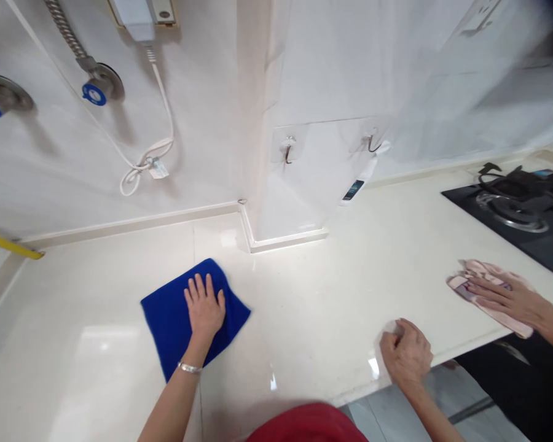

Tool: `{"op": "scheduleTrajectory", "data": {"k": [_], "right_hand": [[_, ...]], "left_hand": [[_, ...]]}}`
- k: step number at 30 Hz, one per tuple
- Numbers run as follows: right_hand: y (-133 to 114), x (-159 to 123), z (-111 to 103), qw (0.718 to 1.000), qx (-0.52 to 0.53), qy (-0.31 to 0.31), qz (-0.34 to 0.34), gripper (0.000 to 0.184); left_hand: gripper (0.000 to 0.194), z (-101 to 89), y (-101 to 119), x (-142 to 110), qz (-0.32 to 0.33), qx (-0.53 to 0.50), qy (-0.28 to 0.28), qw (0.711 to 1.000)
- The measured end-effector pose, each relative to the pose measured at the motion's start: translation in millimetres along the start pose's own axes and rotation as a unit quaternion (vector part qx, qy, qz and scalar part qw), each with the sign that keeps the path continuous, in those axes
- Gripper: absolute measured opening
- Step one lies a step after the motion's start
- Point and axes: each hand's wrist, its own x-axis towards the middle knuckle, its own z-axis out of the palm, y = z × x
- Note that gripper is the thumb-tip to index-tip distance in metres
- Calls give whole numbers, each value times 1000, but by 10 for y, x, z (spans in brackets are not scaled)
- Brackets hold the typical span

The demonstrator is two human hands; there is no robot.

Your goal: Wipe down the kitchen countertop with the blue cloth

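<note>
My left hand (204, 309) lies flat on a blue cloth (168, 319), fingers stretched out and pressing it onto the cream countertop (313, 307). A thin bracelet circles that wrist. My right hand (405, 355) rests near the counter's front edge with its fingers curled under; whether anything is inside them is hidden. The two hands are well apart, with bare counter between them.
Another person's hand (507, 299) presses a pink cloth (477, 273) on the counter at the right, beside a black gas hob (511, 215). A tiled pillar (299, 178) with two hooks juts onto the counter. Pipe fittings and a white cable (152, 153) hang on the back wall.
</note>
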Motion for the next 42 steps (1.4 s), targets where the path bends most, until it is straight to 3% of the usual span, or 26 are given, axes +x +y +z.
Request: {"op": "scheduleTrajectory", "data": {"k": [6,10,19,22,26,30,37,42], "right_hand": [[-32,1,-16,1000,4,-8,11,43],[-45,0,-10,1000,5,-19,24,43],[15,7,32,999,-3,-28,28,43],[37,9,44,1000,-5,-21,20,42],[59,1,72,1000,5,1,19,43],[75,-8,89,1000,15,11,17,44],[60,1,59,1000,20,10,2,43],[46,-1,34,1000,21,10,-3,43]], "left_hand": [[63,147,837,247,70,-93,-35,993],[63,199,1194,217,80,-132,-44,987],[68,179,1662,-481,201,-173,-106,958],[71,115,1721,-742,240,-193,-142,941],[69,-65,1529,-1005,277,-219,-185,917],[63,-233,1106,-1202,270,-206,-186,922],[58,-470,146,-1354,151,-93,-125,976],[55,-619,-676,-1402,32,-41,-104,993]]}}
